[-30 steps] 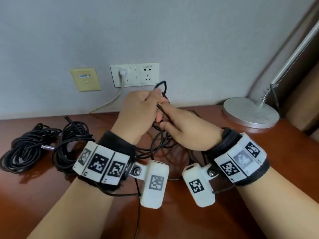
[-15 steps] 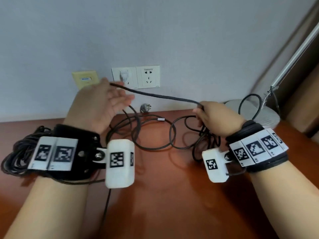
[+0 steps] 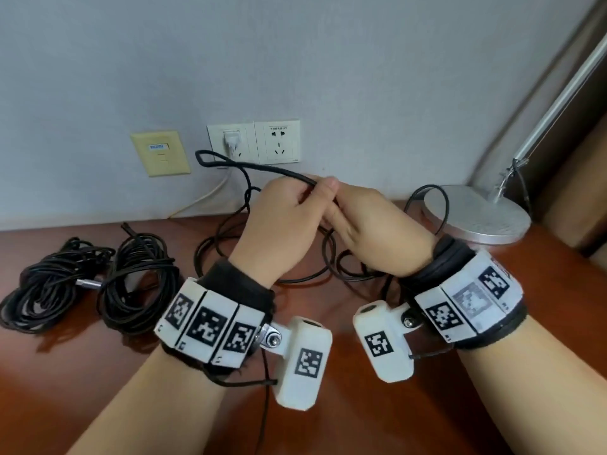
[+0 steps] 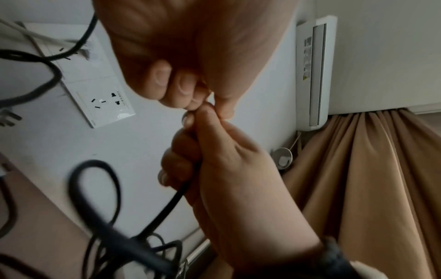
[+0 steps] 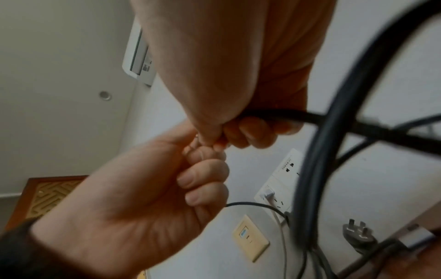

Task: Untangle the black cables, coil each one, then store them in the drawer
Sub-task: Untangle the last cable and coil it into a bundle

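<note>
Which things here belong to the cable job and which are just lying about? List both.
Job: black cable gripped by left hand and right hand; two coiled bundles.
Lying about: lamp base, wall sockets, white plug.

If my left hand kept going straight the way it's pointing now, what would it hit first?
Your right hand, most likely: the left hand points up and right, and their fingertips already meet around the black cable. Beyond them is the wall, though depth is unclear.

Grey wall with sockets above a reddish-brown desk.
</note>
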`<state>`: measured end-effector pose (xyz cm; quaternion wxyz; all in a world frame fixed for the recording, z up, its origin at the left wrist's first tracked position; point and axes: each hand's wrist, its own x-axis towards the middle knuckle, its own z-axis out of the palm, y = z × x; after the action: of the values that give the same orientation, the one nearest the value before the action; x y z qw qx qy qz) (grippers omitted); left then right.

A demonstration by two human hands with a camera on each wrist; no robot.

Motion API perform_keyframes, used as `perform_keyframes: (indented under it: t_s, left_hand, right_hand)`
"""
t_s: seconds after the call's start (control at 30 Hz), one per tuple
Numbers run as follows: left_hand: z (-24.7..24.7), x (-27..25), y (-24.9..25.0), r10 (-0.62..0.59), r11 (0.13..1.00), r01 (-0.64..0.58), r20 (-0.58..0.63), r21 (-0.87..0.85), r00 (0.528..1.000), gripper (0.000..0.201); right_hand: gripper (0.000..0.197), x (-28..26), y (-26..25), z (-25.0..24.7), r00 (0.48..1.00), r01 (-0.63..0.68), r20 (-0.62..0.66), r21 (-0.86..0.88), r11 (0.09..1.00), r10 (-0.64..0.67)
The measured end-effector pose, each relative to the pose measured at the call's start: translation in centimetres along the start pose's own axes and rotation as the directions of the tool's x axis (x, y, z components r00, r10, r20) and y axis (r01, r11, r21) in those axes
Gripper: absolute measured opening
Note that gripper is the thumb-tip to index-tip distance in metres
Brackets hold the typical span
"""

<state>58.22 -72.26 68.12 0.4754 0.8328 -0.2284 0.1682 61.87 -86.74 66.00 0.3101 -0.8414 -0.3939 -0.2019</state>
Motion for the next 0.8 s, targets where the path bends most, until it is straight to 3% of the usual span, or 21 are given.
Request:
perform_keyframes:
  t_s: [0.07, 0.13, 0.2, 0.27, 0.4, 0.47, 0.5, 0.57, 0.63, 0.67, 0.73, 0.8]
  left_hand:
    - [-0.2, 0.6, -0.9, -0.081, 0.992, 0.069, -0.109, -0.105, 0.991, 0.051]
    - [-1.2, 1.1, -1.5, -0.201, 0.951, 0.157, -0.148, -0.267, 0.968, 0.038]
    - [-2.5, 1.3, -1.8, -0.306, 0.871, 0.222, -0.130, -0.438, 0.943, 0.035]
    - [-3.9, 1.6, -1.7, -0.360, 0.755, 0.210, -0.124, -0.622, 0.925, 0.036]
    - [-6.8, 2.3, -2.4, -0.408, 0.509, 0.116, -0.121, -0.853, 0.905, 0.036]
    - [-7.0, 2.4, -2.7, -0.441, 0.464, 0.182, -0.048, -0.867, 0.896, 0.037]
    - [-6.8, 2.4, -2.8, -0.473, 0.485, 0.244, -0.017, -0.840, 0.881, 0.038]
    - [-5.7, 2.0, -2.7, -0.519, 0.620, 0.368, -0.011, -0.693, 0.854, 0.038]
    - [-4.1, 1.3, -2.2, -0.442, 0.829, 0.402, -0.016, -0.389, 0.897, 0.037]
    - [-3.2, 1.0, -2.0, -0.364, 0.912, 0.361, 0.025, -0.195, 0.931, 0.035]
    - [-1.1, 0.4, -1.7, -0.267, 0.963, 0.269, 0.139, 0.008, 0.954, 0.027]
    - [0.4, 0.4, -2.3, -0.268, 0.961, 0.273, 0.122, -0.031, 0.956, 0.025]
  right_hand:
    - [0.022, 0.0, 0.2, 0.2, 0.999, -0.018, 0.039, 0.006, 1.000, 0.017]
    - [0.013, -0.3, 0.6, 0.1, 0.982, -0.094, 0.162, -0.011, 0.995, 0.095]
    - [0.016, -0.6, 0.8, 0.3, 0.905, -0.199, 0.366, -0.089, 0.976, 0.218]
    - [0.015, -1.0, 1.3, 0.7, 0.804, -0.250, 0.489, -0.239, 0.938, 0.339]
    - [0.017, -1.3, 3.3, 0.1, 0.768, -0.328, 0.395, -0.435, 0.839, 0.505]
    - [0.016, -1.3, 4.0, -0.7, 0.783, -0.367, 0.312, -0.467, 0.804, 0.538]
    - [0.014, -1.4, 4.2, -1.0, 0.797, -0.359, 0.279, -0.493, 0.792, 0.535]
    - [0.011, -1.3, 4.1, -1.3, 0.835, -0.326, 0.211, -0.555, 0.766, 0.508]
    - [0.011, -1.2, 3.6, -1.0, 0.864, -0.295, 0.166, -0.598, 0.745, 0.475]
    - [0.012, -1.1, 3.2, -0.8, 0.873, -0.280, 0.158, -0.611, 0.740, 0.461]
    - [0.014, -1.0, 2.2, -0.2, 0.884, -0.237, 0.176, -0.629, 0.740, 0.433]
    - [0.010, -0.9, 1.5, 0.1, 0.880, -0.202, 0.227, -0.615, 0.762, 0.417]
